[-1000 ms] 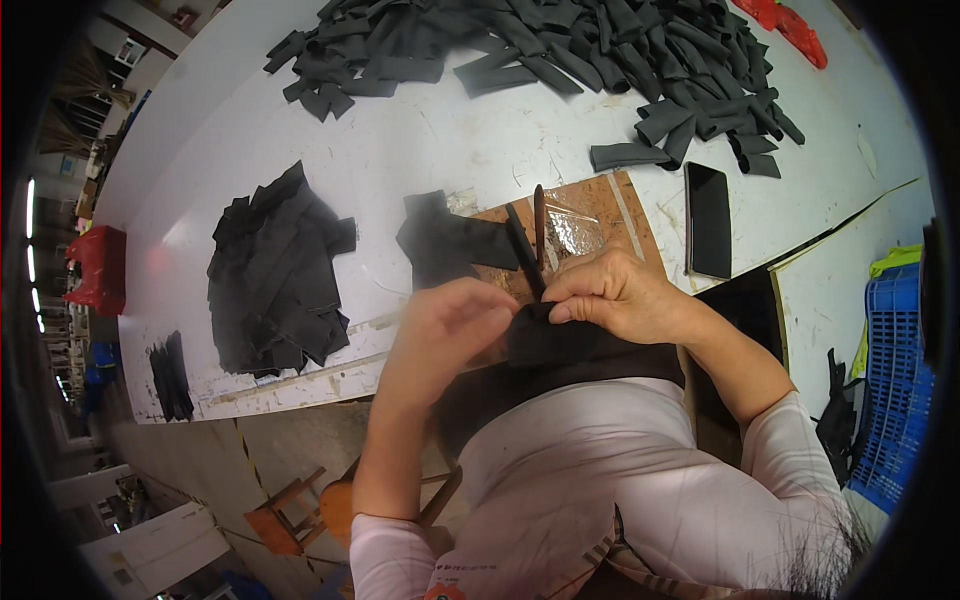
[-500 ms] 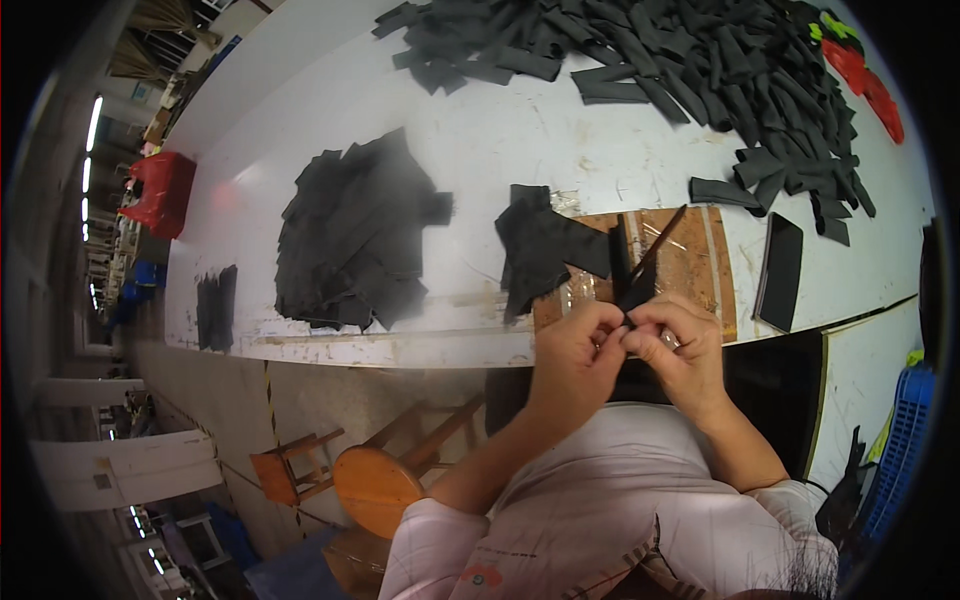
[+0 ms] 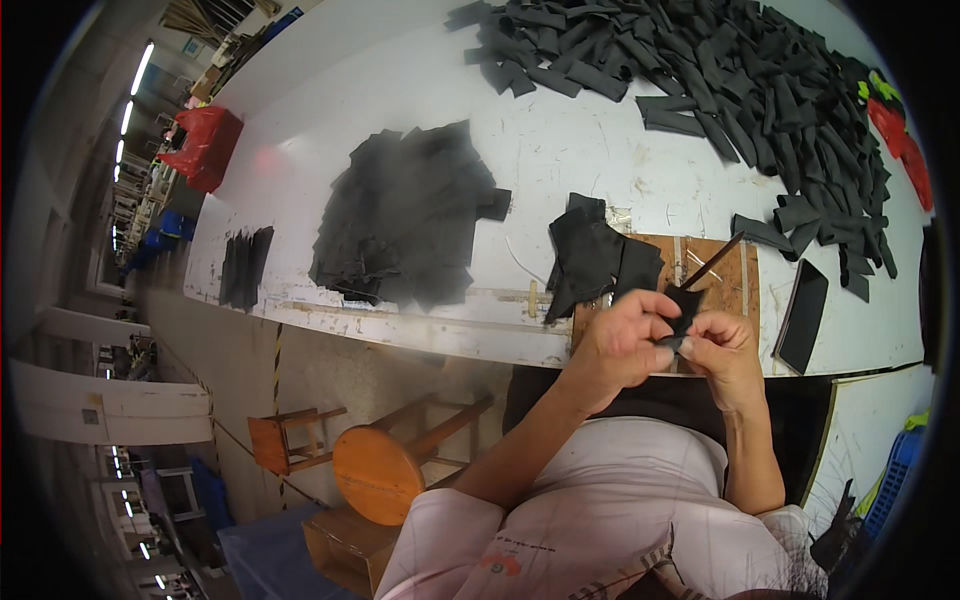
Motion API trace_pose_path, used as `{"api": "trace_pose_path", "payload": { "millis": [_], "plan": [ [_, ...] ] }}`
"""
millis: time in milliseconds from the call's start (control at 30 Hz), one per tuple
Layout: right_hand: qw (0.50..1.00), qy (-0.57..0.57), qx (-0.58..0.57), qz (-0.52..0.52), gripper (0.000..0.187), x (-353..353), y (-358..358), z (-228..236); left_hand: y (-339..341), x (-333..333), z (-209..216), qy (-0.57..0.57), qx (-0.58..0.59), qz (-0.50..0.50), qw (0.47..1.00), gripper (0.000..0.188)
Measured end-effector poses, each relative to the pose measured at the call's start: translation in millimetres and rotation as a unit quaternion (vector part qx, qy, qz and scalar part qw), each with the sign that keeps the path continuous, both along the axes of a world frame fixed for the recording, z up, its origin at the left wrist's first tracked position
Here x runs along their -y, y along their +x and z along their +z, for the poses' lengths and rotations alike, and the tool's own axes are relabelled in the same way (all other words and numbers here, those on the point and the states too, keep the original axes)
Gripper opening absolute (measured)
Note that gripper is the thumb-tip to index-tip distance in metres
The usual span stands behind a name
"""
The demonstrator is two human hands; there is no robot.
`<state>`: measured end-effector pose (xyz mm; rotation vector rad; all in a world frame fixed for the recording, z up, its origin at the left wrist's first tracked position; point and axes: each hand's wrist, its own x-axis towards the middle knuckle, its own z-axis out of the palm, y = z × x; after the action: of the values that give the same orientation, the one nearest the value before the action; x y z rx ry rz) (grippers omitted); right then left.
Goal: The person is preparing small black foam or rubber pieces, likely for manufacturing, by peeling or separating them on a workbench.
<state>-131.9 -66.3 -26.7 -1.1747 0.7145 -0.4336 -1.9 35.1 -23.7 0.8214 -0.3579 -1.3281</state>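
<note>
Near the table's front edge, both my hands are at a small dark grey fabric piece point(image 3: 684, 308). My left hand point(image 3: 628, 338) pinches its near end between thumb and fingers. From the other side, my right hand point(image 3: 728, 358) grips the same end with thumb and bent forefinger. Beyond the piece a thin dark stick-like tool point(image 3: 714, 261) slants up to the right; its lower end is hidden. Under it lies a brown board point(image 3: 738, 290) with strips of clear tape. Several flat dark fabric pieces point(image 3: 590, 250) overlap the board's left side.
A big heap of dark fabric tubes point(image 3: 720, 90) covers the far right of the white table point(image 3: 400, 340). Left of centre lies a wide stack of flat pieces point(image 3: 400, 220), with a smaller stack point(image 3: 246, 268) farther left. A black phone-like slab point(image 3: 803, 318) lies right of the board.
The view has shifted, so the table's things appear farther right. My left fingers have spread and lifted somewhat, and more of the fabric piece shows between my hands.
</note>
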Motion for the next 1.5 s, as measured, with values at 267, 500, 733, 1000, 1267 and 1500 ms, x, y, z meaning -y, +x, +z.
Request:
{"api": "trace_pose_path", "payload": {
  "millis": [267,500,733,1000,1267,1500],
  "plan": [
    [0.977,0.168,0.120,0.061,0.014,-6,3,-6,-23,9,-14,0.059,0.422,0.212,0.880,0.025],
    [0.973,0.163,0.163,0.003,0.014,0,0,-12,-12,5,5,-0.014,-0.043,-0.043,0.998,0.038],
    [0.981,-0.074,0.176,0.012,0.007,5,3,19,-21,11,15,-0.044,0.516,0.168,0.839,0.026],
    [0.952,-0.299,0.072,0.012,0.015,37,18,82,5,40,65,-0.150,-0.152,0.014,0.977,0.025],
    [0.977,0.121,0.071,0.161,0.019,71,25,11,27,59,3,-0.032,-0.374,-0.054,0.925,0.025],
    [0.990,-0.085,0.038,0.101,0.018,63,20,23,12,58,30,-0.113,0.459,0.186,0.861,0.033]
  ]
}}
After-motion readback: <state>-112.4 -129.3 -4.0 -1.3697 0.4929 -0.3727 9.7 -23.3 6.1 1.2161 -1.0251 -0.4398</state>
